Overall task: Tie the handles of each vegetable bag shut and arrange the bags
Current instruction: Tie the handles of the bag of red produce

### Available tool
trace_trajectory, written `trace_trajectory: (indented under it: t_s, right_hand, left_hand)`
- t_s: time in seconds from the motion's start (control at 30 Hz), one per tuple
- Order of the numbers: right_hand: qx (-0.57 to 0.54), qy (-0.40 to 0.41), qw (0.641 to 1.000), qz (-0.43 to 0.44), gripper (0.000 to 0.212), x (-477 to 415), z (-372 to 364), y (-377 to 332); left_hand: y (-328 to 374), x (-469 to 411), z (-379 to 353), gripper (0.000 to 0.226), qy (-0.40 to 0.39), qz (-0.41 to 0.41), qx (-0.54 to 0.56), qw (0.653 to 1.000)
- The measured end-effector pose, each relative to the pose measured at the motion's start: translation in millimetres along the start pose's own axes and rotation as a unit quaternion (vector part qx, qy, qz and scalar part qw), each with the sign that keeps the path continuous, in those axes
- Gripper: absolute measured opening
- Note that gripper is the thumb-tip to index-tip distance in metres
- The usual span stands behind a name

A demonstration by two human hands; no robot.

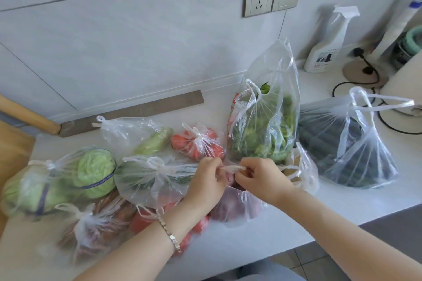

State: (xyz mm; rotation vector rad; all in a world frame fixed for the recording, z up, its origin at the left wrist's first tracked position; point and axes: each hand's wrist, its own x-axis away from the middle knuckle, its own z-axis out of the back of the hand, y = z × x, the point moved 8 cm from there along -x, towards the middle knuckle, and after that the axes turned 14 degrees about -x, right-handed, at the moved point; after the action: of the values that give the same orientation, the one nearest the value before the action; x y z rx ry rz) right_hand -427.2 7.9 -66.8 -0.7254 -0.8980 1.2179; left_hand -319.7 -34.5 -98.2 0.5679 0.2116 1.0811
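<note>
Handles (232,167) of the centre bag (239,206) (reddish-purple contents, not identifiable) are drawn into one twisted strand running approx. left–right, level with the countertop (296,219) and just above the bag's mouth. L end is pinched in the left hand (205,181), R end in the right hand (262,178); both hands have fingers curled on the strand, knuckles facing each other, with only a short bare run of plastic between them. The bag sits directly below and slightly toward the wearer from the strand, partly hidden by both wrists. Key relation: the strand's long axis lies across the body and both hands are equally near, so the next crossing or pull presumably works along that same left–right line, w/ the bag's weight acting as anchor. Whether a knot is already formed can't be told; the fingers cover it. The leafy-greens bag (262,130) stands upright just behind the right hand, handles apparently loose, and is probably next in line.
</note>
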Motion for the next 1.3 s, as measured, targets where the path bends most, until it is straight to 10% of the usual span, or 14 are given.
trace_trajectory:
  t_s: [0.33,0.63,0.83,0.97,1.17,1.3]
  right_hand:
    - [0.204,-0.034,0.977,-0.044,0.037,-9.9,14.9,9.7]
    - [-0.217,-0.037,0.966,-0.139,0.033,-2.8,34.5,10.9]
    - [-0.384,-0.1,0.9,-0.179,0.031,4.8,15.5,21.8]
    - [-0.362,-0.203,0.886,-0.206,0.029,2.6,-9.4,22.4]
    - [-0.286,-0.251,0.912,-0.154,0.033,-11.9,-21.3,17.7]
    - [-0.21,-0.223,0.936,-0.175,0.012,-15.4,-10.1,35.3]
  left_hand:
    - [-1.8,3.2,27.4,0.012,0.045,-0.011,-0.061,0.997]
    - [-38.4,18.9,60.0,0.025,0.098,0.137,0.033,0.985]
    - [-45.1,32.0,11.4,0.024,0.003,0.322,0.492,0.809]
    - [-9.7,20.2,0.8,0.025,-0.071,0.13,0.319,0.936]
    - [9.0,7.0,-14.1,0.069,-0.166,0.0,0.189,0.968]
    - [11.4,3.4,0.5,0.031,-0.093,-0.069,0.03,0.993]
